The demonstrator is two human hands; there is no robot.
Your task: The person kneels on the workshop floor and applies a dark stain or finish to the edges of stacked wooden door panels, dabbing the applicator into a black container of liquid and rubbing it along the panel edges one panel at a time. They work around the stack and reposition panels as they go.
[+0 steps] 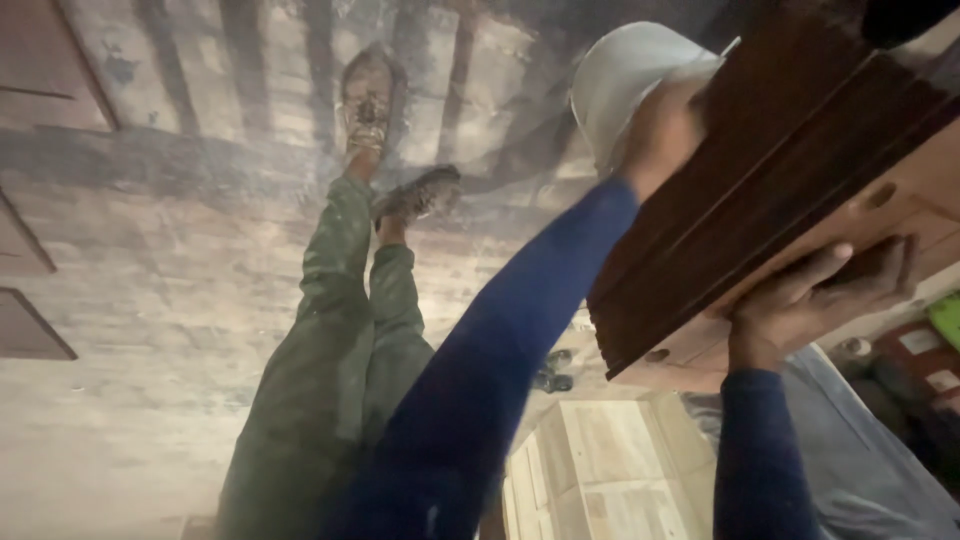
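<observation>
1. Head view: two hands in blue sleeves carry a dark wooden panel (770, 190), tilted across the upper right of the frame.
2. The right hand (815, 295) grips its lower edge, fingers curled around the pale underside.
3. The left hand (660, 130) rests on its upper edge beside a white bucket (625, 80); finger state cannot be told.
4. Green-trousered legs (345, 330) cross a concrete floor (150, 300).

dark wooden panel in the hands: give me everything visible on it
The dark wooden panel is a thick reddish-brown board with grooved moulding along its face and a paler raw edge with round drilled holes. It is tilted and runs out of frame at upper right. The left hand presses its face; the right hand grips the pale edge.
</observation>
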